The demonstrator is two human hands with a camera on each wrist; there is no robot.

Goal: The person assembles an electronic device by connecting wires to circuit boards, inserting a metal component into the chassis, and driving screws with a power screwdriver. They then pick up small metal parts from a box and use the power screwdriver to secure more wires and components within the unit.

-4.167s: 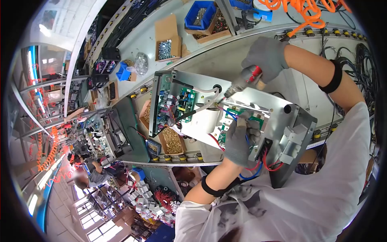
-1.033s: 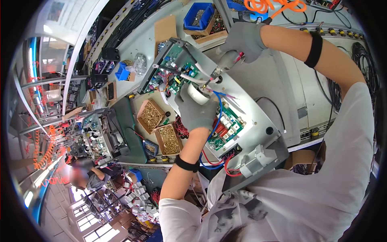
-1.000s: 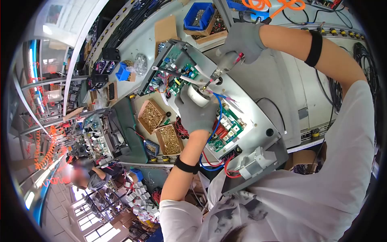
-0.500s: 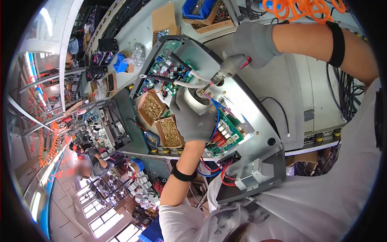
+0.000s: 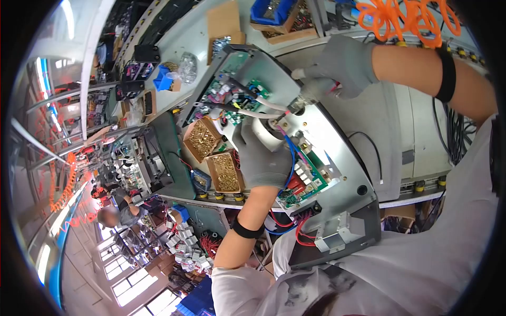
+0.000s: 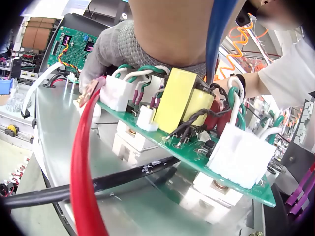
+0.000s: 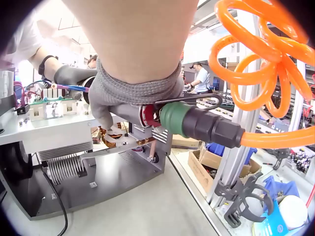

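Note:
My gloved right hand (image 5: 345, 66) grips an air screwdriver (image 5: 313, 92), whose bit end points down at the chassis's metal panel beside the white ring. In the right wrist view, the tool's green collar (image 7: 174, 118) joins a black fitting and an orange hose. My gloved left hand (image 5: 263, 160) holds a white ring-shaped part (image 5: 266, 134) on the panel, its fingers along the ring's outer side. The open electrical chassis (image 5: 342, 184) lies tilted across the bench, carrying green circuit boards (image 5: 316, 179). Blue wires (image 5: 291, 152) run past the left hand; a red lead (image 6: 83, 162) crosses the left wrist view.
Boxes of brass-coloured screws (image 5: 226, 171) stand left of the chassis. A blue bin (image 5: 269, 13) and a cardboard box (image 5: 224, 26) sit behind. An orange coiled hose (image 5: 406, 18) hangs at the upper right. A loose black cable (image 5: 377, 150) lies right of the chassis.
Since the oldest frame, my left hand has moved from the green board to the white ring, and the chassis has turned. Over the last second, both hands keep their places while the view shifts.

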